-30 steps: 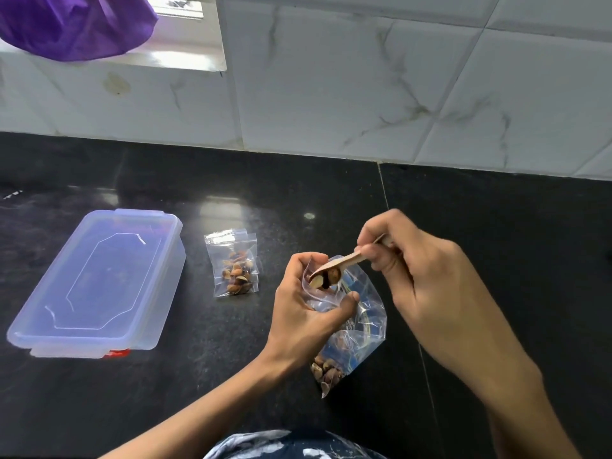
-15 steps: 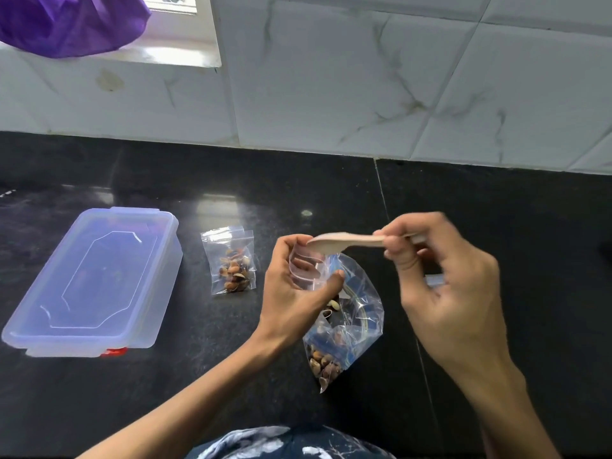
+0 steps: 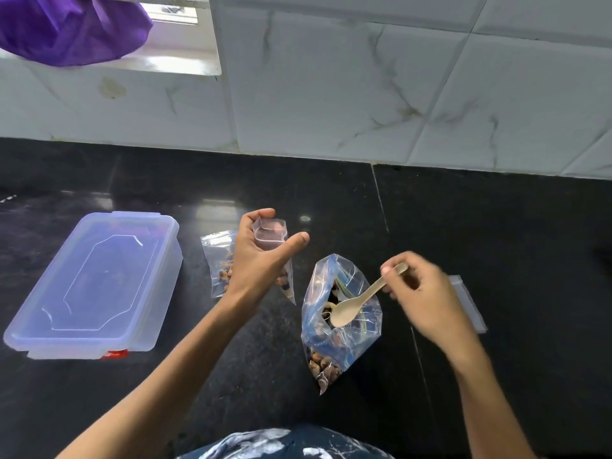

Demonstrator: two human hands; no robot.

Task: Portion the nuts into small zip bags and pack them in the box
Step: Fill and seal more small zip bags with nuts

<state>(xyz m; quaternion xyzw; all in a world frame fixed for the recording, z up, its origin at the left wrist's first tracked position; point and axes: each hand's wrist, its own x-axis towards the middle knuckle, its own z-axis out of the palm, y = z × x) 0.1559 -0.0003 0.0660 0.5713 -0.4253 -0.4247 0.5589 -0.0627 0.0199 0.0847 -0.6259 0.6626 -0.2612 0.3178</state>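
A: What sits furthest left on the black bench [image 3: 99, 409]?

B: A clear plastic box [image 3: 94, 284] with its lid on, and a red bit showing at its near edge. Up in the corner above it hangs a purple cloth [image 3: 69, 28].

A: And next along?

B: A small zip bag with nuts [image 3: 217, 263] lies flat on the bench, just beside the box and partly hidden behind the left hand [image 3: 261, 260]. That hand is raised off the bench; its fingers curl round a second small zip bag [image 3: 273, 241], held upright with the zip strip at the top and nuts low inside, while the thumb sticks out to the right.

A: Where is the main supply?

B: Right of that, the large nut bag [image 3: 341, 326] lies on the bench with its mouth open, nuts gathered at the near corner. A wooden spoon [image 3: 357, 301] has its bowl at the mouth of that bag.

A: Who holds the spoon?

B: The right hand [image 3: 427, 299], its grip pinching the handle end. It is a little blurred. Behind it, empty zip bags [image 3: 468, 303] lie on the bench.
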